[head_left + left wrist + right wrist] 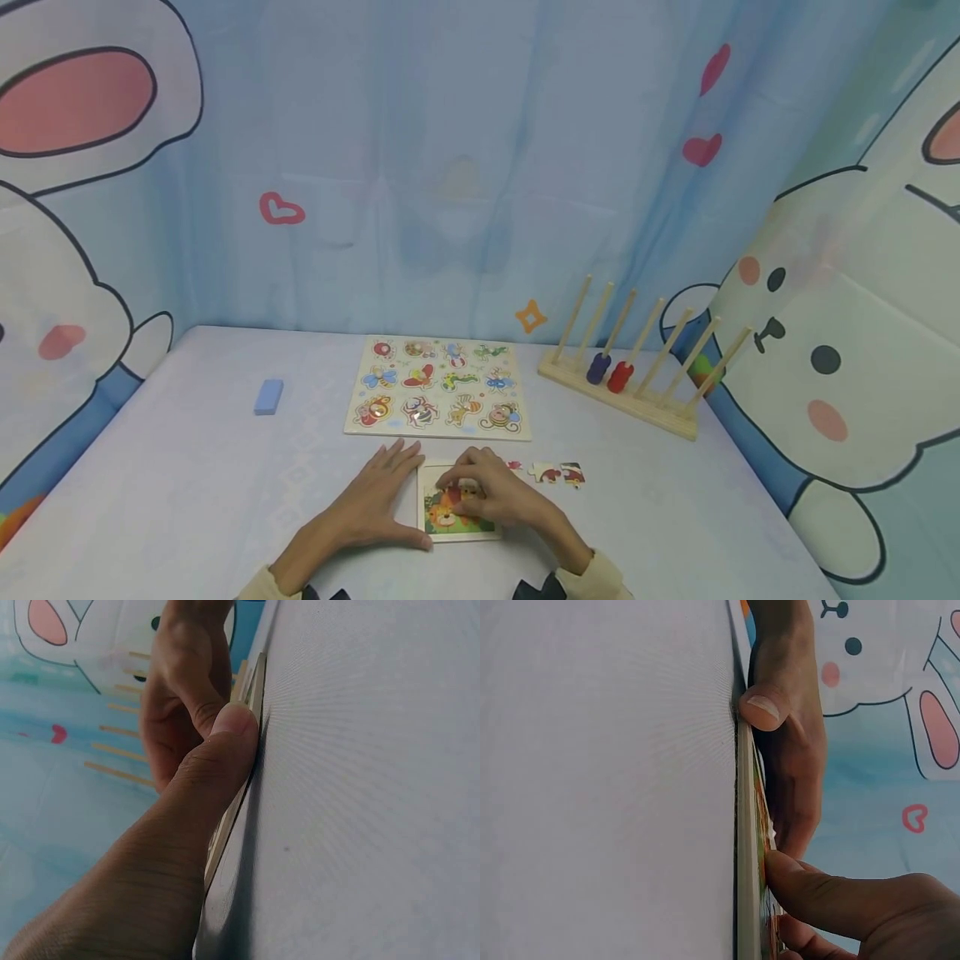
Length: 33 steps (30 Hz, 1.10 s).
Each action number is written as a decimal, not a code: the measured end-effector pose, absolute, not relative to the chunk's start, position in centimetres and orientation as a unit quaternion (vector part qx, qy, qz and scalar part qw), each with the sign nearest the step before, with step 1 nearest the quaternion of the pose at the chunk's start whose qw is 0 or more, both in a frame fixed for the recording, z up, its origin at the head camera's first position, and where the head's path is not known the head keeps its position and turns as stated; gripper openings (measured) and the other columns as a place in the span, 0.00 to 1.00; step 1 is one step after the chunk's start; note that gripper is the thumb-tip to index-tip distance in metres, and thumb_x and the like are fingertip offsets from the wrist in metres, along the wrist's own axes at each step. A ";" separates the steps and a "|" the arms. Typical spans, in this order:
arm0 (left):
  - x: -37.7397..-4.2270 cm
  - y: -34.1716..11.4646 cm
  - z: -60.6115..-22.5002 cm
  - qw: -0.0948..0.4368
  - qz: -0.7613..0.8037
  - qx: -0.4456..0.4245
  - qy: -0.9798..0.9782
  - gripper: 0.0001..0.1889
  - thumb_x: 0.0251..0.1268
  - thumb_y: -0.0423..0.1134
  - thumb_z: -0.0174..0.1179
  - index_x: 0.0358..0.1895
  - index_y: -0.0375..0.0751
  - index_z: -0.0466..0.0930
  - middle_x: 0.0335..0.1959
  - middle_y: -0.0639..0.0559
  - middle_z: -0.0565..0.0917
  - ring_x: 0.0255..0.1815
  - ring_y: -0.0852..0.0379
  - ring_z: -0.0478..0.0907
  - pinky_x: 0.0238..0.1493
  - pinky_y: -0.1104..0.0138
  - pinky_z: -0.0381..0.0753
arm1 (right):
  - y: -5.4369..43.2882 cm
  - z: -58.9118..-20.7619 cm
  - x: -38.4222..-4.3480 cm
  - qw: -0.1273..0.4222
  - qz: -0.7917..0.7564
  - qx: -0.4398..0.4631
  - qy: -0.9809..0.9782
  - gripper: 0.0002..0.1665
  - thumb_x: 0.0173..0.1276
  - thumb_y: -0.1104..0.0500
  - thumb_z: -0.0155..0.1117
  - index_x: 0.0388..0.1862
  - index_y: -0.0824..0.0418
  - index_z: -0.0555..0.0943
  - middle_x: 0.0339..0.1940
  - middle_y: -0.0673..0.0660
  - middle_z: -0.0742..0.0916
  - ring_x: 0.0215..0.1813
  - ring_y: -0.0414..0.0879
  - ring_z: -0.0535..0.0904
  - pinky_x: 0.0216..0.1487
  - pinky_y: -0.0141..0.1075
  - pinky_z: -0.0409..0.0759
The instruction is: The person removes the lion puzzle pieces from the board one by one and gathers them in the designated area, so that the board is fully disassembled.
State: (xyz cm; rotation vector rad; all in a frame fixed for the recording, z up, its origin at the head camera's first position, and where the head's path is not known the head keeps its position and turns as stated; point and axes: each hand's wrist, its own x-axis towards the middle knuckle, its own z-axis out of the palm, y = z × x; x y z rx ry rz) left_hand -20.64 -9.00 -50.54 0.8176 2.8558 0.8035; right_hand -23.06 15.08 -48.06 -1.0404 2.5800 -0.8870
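A small wooden jigsaw puzzle [461,537] with a lion picture in a pale frame lies flat on the table in front of the person. The left hand [380,497] rests along its left side, fingers extended and thumb at the near left corner. Over the picture, the right hand [498,492] bends its fingers and thumb down around a puzzle piece, most of it hidden beneath them. In the right wrist view, the right thumb [802,889] meets the puzzle's surface. Loose puzzle pieces [547,474] lie just right of the right hand.
Behind the hands lies a wooden board of insect pictures [437,387]. A peg stand [622,396] with dark blue and red beads stands at the back right. A blue block [268,397] sits on the left. Printed curtains [450,167] enclose the white table [187,467].
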 end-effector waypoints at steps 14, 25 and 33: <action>-20.6 -9.0 -50.6 0.026 0.256 0.267 0.929 0.62 0.34 0.80 0.60 0.73 0.44 0.59 0.77 0.50 0.55 0.78 0.47 0.42 0.76 0.51 0.41 | 14.8 -47.8 -22.8 0.109 -0.295 -0.339 0.887 0.14 0.63 0.58 0.68 0.47 0.47 0.84 0.44 0.43 0.76 0.45 0.39 0.66 0.48 0.34 0.67; -20.5 -9.0 -50.5 0.031 0.254 0.266 0.929 0.62 0.34 0.81 0.60 0.73 0.44 0.59 0.77 0.49 0.55 0.78 0.47 0.42 0.76 0.50 0.41 | 14.7 -48.1 -22.7 0.078 -0.305 -0.343 0.885 0.11 0.64 0.59 0.67 0.45 0.47 0.84 0.43 0.44 0.78 0.44 0.40 0.66 0.45 0.34 0.65; -20.6 -9.0 -50.6 0.026 0.257 0.268 0.928 0.61 0.34 0.80 0.61 0.72 0.43 0.60 0.76 0.48 0.56 0.78 0.45 0.43 0.76 0.48 0.43 | 14.5 -48.2 -22.6 0.067 -0.307 -0.339 0.886 0.11 0.63 0.60 0.67 0.44 0.48 0.84 0.42 0.45 0.78 0.45 0.40 0.66 0.47 0.36 0.66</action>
